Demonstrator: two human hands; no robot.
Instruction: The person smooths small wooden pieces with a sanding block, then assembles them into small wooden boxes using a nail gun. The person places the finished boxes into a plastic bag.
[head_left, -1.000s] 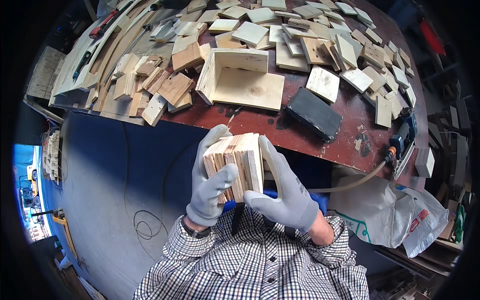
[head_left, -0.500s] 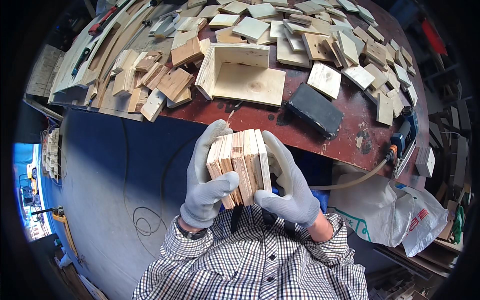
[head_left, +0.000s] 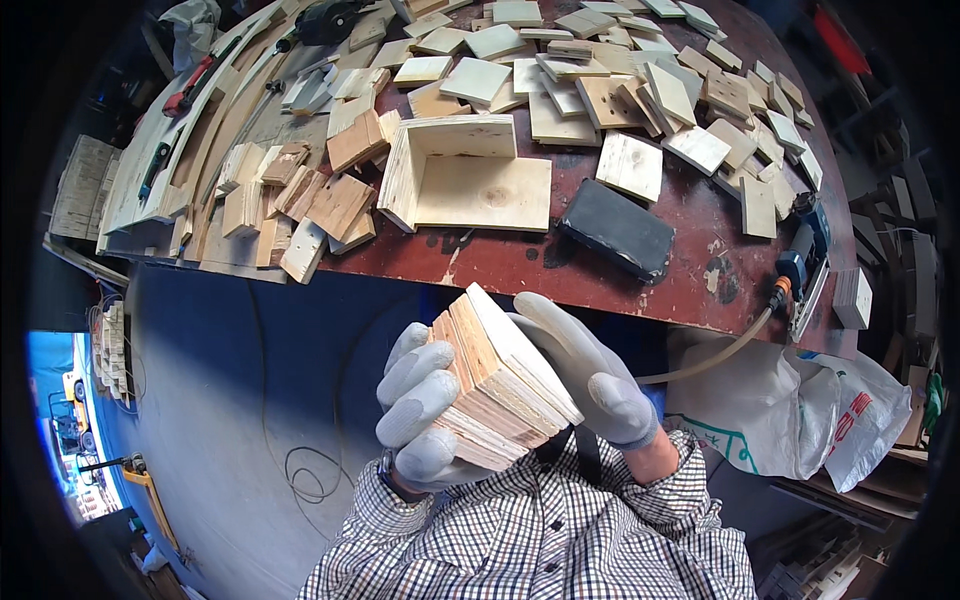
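Observation:
A stack of several small plywood boards (head_left: 500,385) is held tilted in front of my chest, above the edge of my shirt. My gloved left hand (head_left: 418,400) wraps its fingers round the stack's left side, the edges of the boards showing layered wood. On the other side, my gloved right hand (head_left: 590,375) lies with straight fingers alongside the pale outermost board; whether its palm touches the board is hidden. Beyond my hands, a three-sided wooden corner box (head_left: 485,190) stands on the red table (head_left: 400,262), next to a black rectangular block (head_left: 617,228).
Loose wood pieces (head_left: 630,165) cover the table's far and right parts, and more blocks (head_left: 340,205) lie at its left. At the right corner sits a blue air tool (head_left: 800,250) with a hose (head_left: 725,350). White plastic bags (head_left: 740,400) hang below.
The stack has turned and tipped, so a broad face now shows toward the right. My left fingers have come round its front, and my right thumb has left it. The view has shifted slightly.

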